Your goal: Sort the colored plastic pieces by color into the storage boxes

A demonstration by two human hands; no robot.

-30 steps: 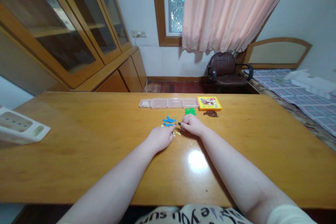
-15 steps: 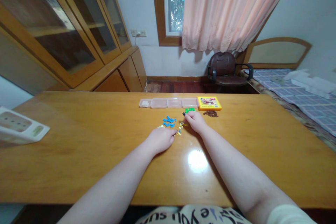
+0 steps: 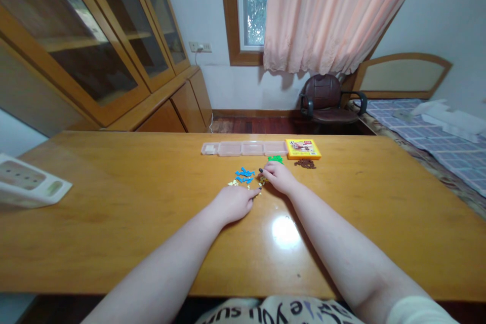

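Observation:
Small plastic pieces lie sorted by colour on the wooden table (image 3: 114, 197): a blue pile (image 3: 244, 175), a green pile (image 3: 276, 159), a brown pile (image 3: 305, 163) and scattered yellow bits (image 3: 233, 183). My left hand (image 3: 232, 202) rests on the table with curled fingers, its forefinger touching the yellow bits near the middle. My right hand (image 3: 276, 177) lies just right of the blue pile, fingers bent down over small pieces; whatever it holds is too small to make out.
A clear compartment box (image 3: 245, 149) and a yellow packet (image 3: 302, 149) lie beyond the piles. A white plastic tray (image 3: 26, 187) sits at the left table edge. Behind the table stand a cabinet (image 3: 114, 61), a brown chair (image 3: 326, 101) and a bed (image 3: 436, 136).
My right hand reached out toward the green pile half a second ago and has come back left and nearer to the yellow bits. My left hand stayed almost still.

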